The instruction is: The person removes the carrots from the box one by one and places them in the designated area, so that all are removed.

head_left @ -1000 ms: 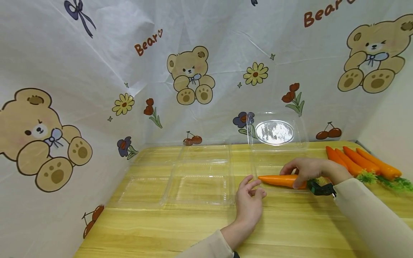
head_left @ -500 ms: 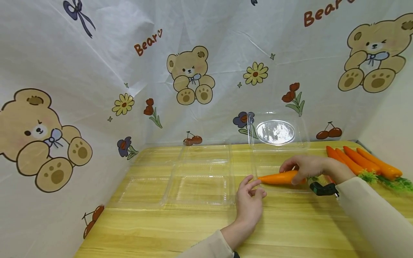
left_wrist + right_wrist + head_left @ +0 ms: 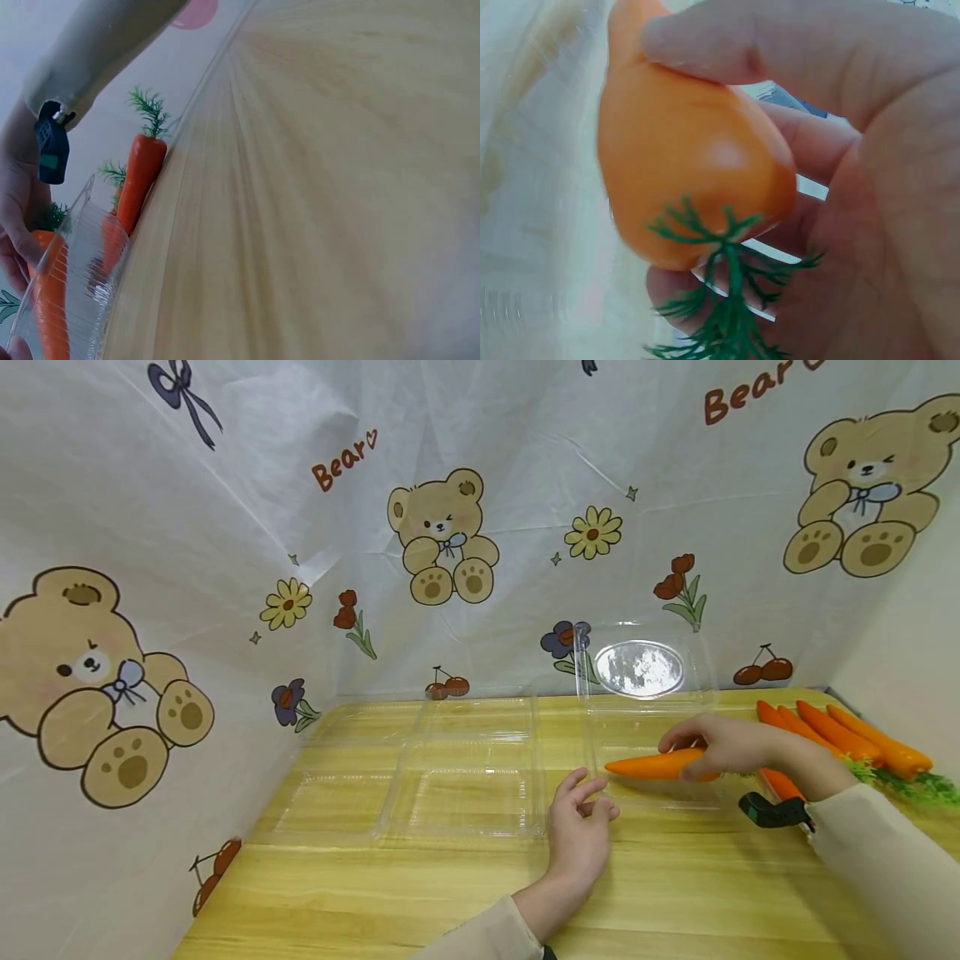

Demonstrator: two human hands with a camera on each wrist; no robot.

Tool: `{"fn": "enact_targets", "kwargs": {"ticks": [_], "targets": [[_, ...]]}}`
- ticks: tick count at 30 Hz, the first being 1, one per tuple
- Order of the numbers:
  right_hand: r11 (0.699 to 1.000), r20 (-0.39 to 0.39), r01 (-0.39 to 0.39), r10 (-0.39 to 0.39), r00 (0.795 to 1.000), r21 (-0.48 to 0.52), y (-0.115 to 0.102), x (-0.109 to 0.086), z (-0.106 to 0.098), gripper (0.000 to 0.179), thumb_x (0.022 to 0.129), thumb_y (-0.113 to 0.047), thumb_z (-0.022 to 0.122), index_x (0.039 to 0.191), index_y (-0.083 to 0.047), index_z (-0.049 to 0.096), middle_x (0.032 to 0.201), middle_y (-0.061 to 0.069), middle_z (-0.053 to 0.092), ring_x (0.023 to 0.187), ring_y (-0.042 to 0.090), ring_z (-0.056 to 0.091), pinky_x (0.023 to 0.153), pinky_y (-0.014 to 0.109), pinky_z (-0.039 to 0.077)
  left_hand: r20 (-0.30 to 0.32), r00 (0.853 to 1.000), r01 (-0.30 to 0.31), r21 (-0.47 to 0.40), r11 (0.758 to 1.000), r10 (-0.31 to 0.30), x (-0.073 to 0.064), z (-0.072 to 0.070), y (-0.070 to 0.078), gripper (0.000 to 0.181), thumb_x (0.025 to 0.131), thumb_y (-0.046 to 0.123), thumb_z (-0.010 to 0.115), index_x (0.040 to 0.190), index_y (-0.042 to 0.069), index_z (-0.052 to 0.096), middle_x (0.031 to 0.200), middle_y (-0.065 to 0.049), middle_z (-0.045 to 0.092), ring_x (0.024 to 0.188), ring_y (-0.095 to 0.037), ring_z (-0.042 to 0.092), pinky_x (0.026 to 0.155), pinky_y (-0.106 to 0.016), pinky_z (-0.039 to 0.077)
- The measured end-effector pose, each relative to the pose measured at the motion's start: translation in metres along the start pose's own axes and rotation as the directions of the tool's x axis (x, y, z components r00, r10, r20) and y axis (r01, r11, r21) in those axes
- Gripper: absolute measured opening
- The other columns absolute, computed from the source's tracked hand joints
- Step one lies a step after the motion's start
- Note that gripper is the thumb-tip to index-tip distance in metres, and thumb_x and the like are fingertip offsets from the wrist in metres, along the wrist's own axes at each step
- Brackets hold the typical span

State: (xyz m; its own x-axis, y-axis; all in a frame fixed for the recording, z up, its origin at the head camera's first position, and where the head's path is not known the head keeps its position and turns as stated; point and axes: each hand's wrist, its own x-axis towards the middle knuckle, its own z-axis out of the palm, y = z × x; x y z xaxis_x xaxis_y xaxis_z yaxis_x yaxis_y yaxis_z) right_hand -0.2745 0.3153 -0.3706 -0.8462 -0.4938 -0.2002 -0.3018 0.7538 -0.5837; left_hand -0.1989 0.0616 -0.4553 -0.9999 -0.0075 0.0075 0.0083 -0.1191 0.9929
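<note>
My right hand (image 3: 720,750) grips an orange carrot (image 3: 652,765) with green tops by its thick end, thumb on one side and fingers on the other. The right wrist view shows the carrot (image 3: 697,150) close up between thumb and fingers. The carrot lies over the base of a clear plastic clamshell box (image 3: 600,735), whose raised lid (image 3: 693,681) has a shiny oval. My left hand (image 3: 581,835) rests at this box's near left corner, fingers loosely extended against the rim. In the left wrist view a fingertip (image 3: 16,349) touches the rim.
Several carrots (image 3: 840,735) lie at the back right, and another carrot (image 3: 782,783) shows below my right wrist. Two more clear boxes stand open to the left, a middle box (image 3: 471,768) and a left box (image 3: 337,772). A bear-print sheet (image 3: 517,635) rises behind the wooden table (image 3: 450,893).
My right hand and the carrot have shifted slightly right and up in the head view, uncovering more of another carrot below the wrist. The left hand has stayed in place.
</note>
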Motion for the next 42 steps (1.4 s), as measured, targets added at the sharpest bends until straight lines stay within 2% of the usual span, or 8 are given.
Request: {"fn": "enact_targets", "kwargs": {"ticks": [6,14,22,29,34,38,42], "targets": [[0.996,-0.084,-0.054,0.047,0.995,-0.076,-0.005,-0.015,-0.003,0.046,0.086,-0.025,0.081,0.126,-0.008,0.069,0.118,0.002,0.07,0.099,0.017,0.06,0.079,0.02,0.056,0.004,1.0,-0.016,0.011,1.0,0.016,0.0,0.0,-0.001,0.026,0.093,-0.007,0.062,0.114,0.001,0.075,0.149,0.0,0.052,0.084,-0.011,0.069,0.075,-0.027,0.063],[0.988,-0.179,-0.049,0.022,0.984,-0.145,-0.007,-0.034,-0.003,0.047,0.087,-0.032,0.081,0.127,-0.011,0.069,0.114,-0.004,0.071,0.09,0.012,0.058,0.076,0.02,0.054,-0.005,1.0,-0.001,0.014,1.0,0.001,0.0,-0.002,0.0,0.026,0.093,-0.006,0.062,0.113,0.003,0.076,0.15,0.002,0.052,0.084,-0.012,0.069,0.07,-0.014,0.058],[0.976,-0.263,-0.083,0.028,0.964,-0.202,-0.008,-0.057,-0.004,0.046,0.089,-0.038,0.08,0.127,-0.014,0.069,0.111,-0.006,0.07,0.086,0.003,0.055,0.073,0.019,0.052,-0.013,1.0,-0.004,0.019,1.0,0.005,0.0,-0.001,0.0,0.026,0.092,-0.006,0.062,0.113,0.002,0.076,0.149,0.0,0.053,0.085,-0.012,0.068,0.07,-0.016,0.058],[0.981,-0.316,-0.125,0.072,0.946,-0.148,0.003,-0.084,0.001,0.047,0.093,-0.036,0.077,0.13,-0.01,0.067,0.108,-0.001,0.07,0.074,0.002,0.051,0.059,0.021,0.047,-0.01,1.0,0.001,0.015,1.0,-0.001,-0.001,0.001,0.0,0.026,0.092,-0.007,0.062,0.112,0.002,0.076,0.149,0.001,0.053,0.085,-0.012,0.068,0.068,-0.014,0.056],[0.967,-0.354,-0.216,0.157,0.922,-0.134,0.012,-0.1,0.003,0.053,0.093,-0.041,0.076,0.132,-0.007,0.066,0.103,0.0,0.069,0.073,0.003,0.052,0.058,0.022,0.047,-0.005,1.0,0.009,0.009,1.0,-0.009,-0.001,0.001,0.0,0.026,0.093,-0.007,0.062,0.112,0.003,0.076,0.149,0.003,0.052,0.086,-0.012,0.068,0.069,-0.015,0.056],[0.95,-0.37,-0.276,0.207,0.906,-0.144,0.018,-0.112,0.003,0.058,0.094,-0.041,0.075,0.134,0.0,0.063,0.11,0.012,0.071,0.082,0.011,0.058,0.061,0.022,0.049,-0.005,1.0,0.008,0.008,1.0,-0.008,-0.001,0.001,0.0,0.026,0.093,-0.007,0.062,0.112,0.003,0.076,0.149,0.003,0.052,0.086,-0.012,0.068,0.069,-0.015,0.056],[0.941,-0.391,-0.311,0.238,0.889,-0.135,0.025,-0.123,0.005,0.06,0.094,-0.041,0.075,0.134,0.003,0.063,0.117,0.024,0.07,0.084,0.017,0.061,0.059,0.022,0.05,-0.009,1.0,0.003,0.013,1.0,-0.002,-0.001,-0.001,0.0,0.026,0.092,-0.007,0.063,0.113,0.003,0.076,0.149,0.002,0.052,0.086,-0.012,0.068,0.068,-0.014,0.055]]}}
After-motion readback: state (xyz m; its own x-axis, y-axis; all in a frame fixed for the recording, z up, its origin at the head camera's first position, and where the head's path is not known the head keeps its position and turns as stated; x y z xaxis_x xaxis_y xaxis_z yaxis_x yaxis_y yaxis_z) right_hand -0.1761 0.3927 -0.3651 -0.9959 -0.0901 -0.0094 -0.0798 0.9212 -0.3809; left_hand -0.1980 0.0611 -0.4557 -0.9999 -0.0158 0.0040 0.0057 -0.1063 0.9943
